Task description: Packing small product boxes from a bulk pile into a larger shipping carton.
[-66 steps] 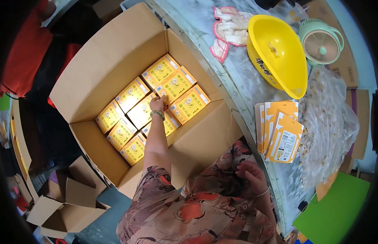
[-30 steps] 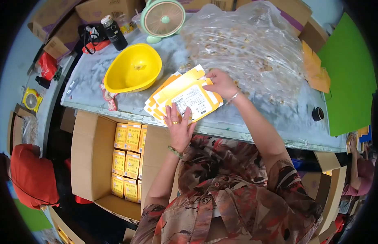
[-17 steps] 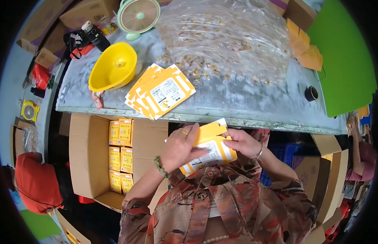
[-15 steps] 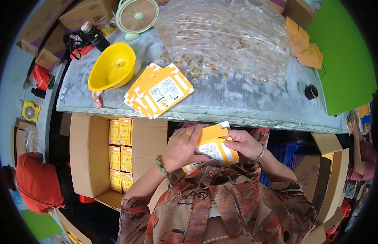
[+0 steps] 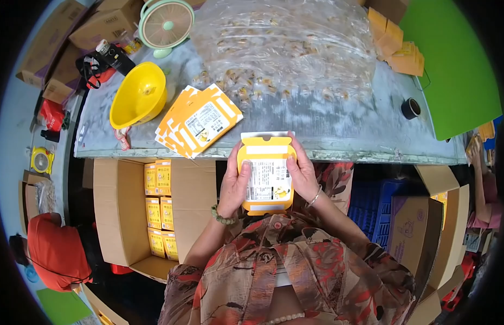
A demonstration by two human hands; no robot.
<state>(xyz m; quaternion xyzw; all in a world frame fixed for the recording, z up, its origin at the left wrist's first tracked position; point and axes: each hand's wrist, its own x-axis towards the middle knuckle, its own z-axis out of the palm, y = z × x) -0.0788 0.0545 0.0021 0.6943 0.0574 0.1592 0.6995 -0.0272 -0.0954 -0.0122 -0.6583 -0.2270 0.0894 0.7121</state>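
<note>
An orange-and-white carton (image 5: 266, 187) is held in front of the person's chest, just off the table's near edge, printed panel up and flaps at its far end; how far it is opened out is hard to tell from above. The left hand (image 5: 233, 187) grips its left side and the right hand (image 5: 304, 176) its right, thumbs on top. Farther left on the table (image 5: 328, 132) lie fanned flat cartons (image 5: 211, 122), beside a yellow basin (image 5: 139, 95). Clear plastic sheeting (image 5: 284, 49) spreads at the far middle. Near left, a cardboard box (image 5: 114, 211) holds yellow boxes (image 5: 167, 214).
</note>
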